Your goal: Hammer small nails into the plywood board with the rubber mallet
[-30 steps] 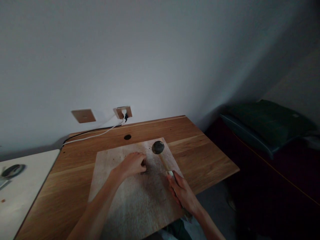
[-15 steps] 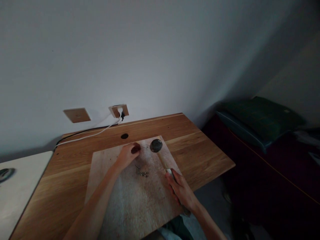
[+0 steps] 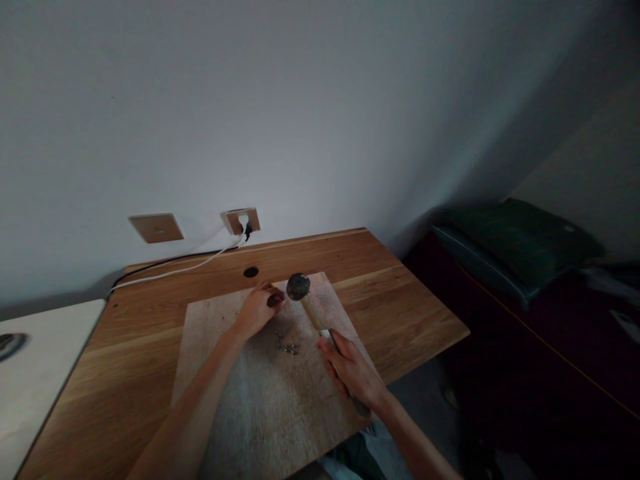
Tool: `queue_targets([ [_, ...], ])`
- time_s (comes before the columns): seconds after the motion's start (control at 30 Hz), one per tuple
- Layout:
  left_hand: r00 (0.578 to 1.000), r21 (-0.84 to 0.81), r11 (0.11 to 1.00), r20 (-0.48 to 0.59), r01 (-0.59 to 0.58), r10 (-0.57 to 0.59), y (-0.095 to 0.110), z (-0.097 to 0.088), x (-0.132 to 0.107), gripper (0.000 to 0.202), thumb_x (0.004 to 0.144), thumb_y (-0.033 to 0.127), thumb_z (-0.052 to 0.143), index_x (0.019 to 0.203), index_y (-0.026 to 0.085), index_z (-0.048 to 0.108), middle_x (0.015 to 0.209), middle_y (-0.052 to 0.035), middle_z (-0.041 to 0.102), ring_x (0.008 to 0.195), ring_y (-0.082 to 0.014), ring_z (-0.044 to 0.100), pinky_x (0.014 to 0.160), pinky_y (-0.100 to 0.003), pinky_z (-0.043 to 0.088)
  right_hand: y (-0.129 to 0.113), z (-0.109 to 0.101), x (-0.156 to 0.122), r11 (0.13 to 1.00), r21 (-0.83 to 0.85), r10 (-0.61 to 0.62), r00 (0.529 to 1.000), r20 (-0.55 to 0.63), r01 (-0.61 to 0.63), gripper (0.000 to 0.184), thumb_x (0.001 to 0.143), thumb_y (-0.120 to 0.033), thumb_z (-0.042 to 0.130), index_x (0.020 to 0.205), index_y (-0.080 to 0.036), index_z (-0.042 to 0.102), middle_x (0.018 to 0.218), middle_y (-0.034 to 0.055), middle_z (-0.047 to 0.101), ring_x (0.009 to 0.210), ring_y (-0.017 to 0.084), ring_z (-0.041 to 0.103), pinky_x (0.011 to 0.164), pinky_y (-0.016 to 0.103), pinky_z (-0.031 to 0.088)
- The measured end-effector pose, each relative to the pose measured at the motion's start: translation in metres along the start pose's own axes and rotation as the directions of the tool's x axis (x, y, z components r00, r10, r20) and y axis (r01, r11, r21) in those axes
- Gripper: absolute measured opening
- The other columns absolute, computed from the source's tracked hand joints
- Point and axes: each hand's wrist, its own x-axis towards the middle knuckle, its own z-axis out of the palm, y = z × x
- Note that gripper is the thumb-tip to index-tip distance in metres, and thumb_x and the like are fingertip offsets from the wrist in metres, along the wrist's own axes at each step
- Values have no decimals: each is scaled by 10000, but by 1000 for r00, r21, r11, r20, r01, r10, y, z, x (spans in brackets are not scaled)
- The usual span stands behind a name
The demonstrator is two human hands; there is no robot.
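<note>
My right hand [image 3: 353, 370] is wrapped round the handle of a mallet [image 3: 299, 287]. Its dark round head hangs over the far part of a pale wooden board [image 3: 245, 407], close to the fingertips of my left hand [image 3: 261, 308]. Those left fingers are curled into a pinch low over the board; anything between them is too small and dark to make out. Several thin metal nails [image 3: 289, 348] lie in a small loose heap on the board, between my two hands.
Under the board is a wooden table [image 3: 415, 320] with a round cable hole [image 3: 251, 272]. Cables [image 3: 185, 268] run from a wall socket [image 3: 242, 221] along its back edge. A white surface [image 3: 45, 373] adjoins at left; green cushions [image 3: 520, 240] lie at right.
The mallet head has moved left, nearer my left fingertips, as my right hand shifted slightly left. My left hand stays nearly in place, still pinched. The heap of nails looks unchanged.
</note>
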Motion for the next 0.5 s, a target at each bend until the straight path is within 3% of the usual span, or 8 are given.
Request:
queue_targets([
  [0.1, 1000, -4, 1000, -11, 7, -8, -2, 2, 0, 39, 847, 170, 730, 845, 186, 766, 899, -82, 719, 908, -263, 678, 849, -360, 531, -10, 7, 4, 999, 17, -48, 998, 35, 48, 416, 1011, -642, 416, 890, -246, 461, 608, -101, 450, 368, 53, 346, 309, 163, 267],
  [0.17, 1000, 7, 1000, -13, 6, -6, -3, 4, 0, 50, 838, 158, 732, 810, 188, 761, 876, -80, 719, 914, -268, 680, 840, -357, 528, -12, 10, 5, 1000, 15, -17, 999, 49, 17, 414, 1008, -642, 414, 891, -247, 454, 603, -101, 455, 363, 56, 352, 304, 164, 262],
  [0.5, 1000, -3, 1000, -26, 8, -8, -7, 6, 0, 118, 781, 98, 715, 810, 191, 782, 888, -80, 746, 936, -269, 694, 861, -360, 538, 1, 15, 8, 1000, -19, -2, 1000, 25, 2, 404, 1022, -620, 413, 878, -245, 461, 595, -93, 464, 354, 62, 364, 294, 168, 270],
])
